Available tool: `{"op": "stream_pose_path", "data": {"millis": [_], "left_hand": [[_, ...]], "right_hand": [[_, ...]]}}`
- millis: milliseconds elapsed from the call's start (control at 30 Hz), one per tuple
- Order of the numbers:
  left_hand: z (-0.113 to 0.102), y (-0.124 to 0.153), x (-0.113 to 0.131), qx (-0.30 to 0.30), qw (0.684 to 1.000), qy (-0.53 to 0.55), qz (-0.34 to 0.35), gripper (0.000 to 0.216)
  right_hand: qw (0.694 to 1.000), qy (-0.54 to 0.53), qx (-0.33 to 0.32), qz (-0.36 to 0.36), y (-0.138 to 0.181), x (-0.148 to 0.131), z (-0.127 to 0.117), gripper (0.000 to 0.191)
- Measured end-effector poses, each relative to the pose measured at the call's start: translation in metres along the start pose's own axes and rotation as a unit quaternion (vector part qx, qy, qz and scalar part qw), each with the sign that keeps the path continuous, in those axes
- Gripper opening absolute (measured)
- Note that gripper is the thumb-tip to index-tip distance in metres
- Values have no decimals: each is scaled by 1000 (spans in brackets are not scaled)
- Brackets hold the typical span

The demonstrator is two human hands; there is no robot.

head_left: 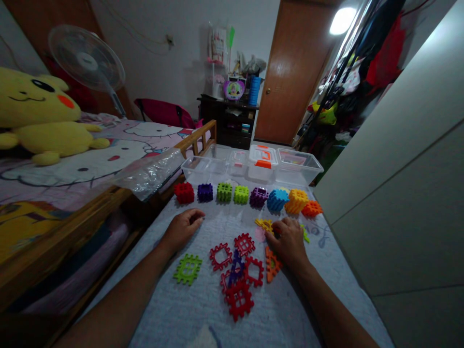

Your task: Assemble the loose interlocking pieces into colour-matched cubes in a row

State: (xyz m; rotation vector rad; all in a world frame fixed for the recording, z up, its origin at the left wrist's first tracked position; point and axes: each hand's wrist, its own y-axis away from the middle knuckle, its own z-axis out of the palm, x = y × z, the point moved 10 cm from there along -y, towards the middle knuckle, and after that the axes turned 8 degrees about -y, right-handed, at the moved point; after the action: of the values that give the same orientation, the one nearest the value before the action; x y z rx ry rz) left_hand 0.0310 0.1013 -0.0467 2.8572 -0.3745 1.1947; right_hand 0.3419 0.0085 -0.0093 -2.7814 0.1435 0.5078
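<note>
My right hand (289,238) is over the right part of the cloth-covered table, its fingers curled at the edge of a yellow interlocking plastic piece (264,224). A light-green piece (305,233) pokes out beyond that hand, and an orange triangular piece (271,264) lies just beside it. My left hand (183,227) rests on the cloth holding nothing, fingers loosely bent and thumb slightly apart. Nearest to it is a green square piece (188,269). Between my arms lie several loose red pieces, among them a red windowed square (239,300), with a purple triangular piece (236,267) across them.
Behind my hands runs a row of stacked pieces by colour, from a red stack (184,193) to an orange stack (312,209). Clear plastic bins (300,166) and a lidded box (263,159) stand behind. A wooden bed rail (145,181) borders the left, a pale cabinet (406,183) the right.
</note>
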Motion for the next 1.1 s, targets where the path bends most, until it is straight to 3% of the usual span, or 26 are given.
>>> {"op": "stream_pose_path", "data": {"millis": [533, 733, 933, 1100], "left_hand": [[1, -1, 0, -4, 1000, -1, -6, 38], [2, -2, -3, -18, 1000, -13, -12, 40], [0, -2, -1, -10, 1000, -3, -14, 40], [-3, 0, 4, -5, 1000, 0, -9, 39]], "right_hand": [[1000, 9, 10, -5, 2, -3, 1, 12], [994, -36, 98, -21, -5, 12, -45, 15], [984, 35, 161, 73, -57, 62, -106, 26], [981, 60, 123, 138, -89, 87, -109, 29]]}}
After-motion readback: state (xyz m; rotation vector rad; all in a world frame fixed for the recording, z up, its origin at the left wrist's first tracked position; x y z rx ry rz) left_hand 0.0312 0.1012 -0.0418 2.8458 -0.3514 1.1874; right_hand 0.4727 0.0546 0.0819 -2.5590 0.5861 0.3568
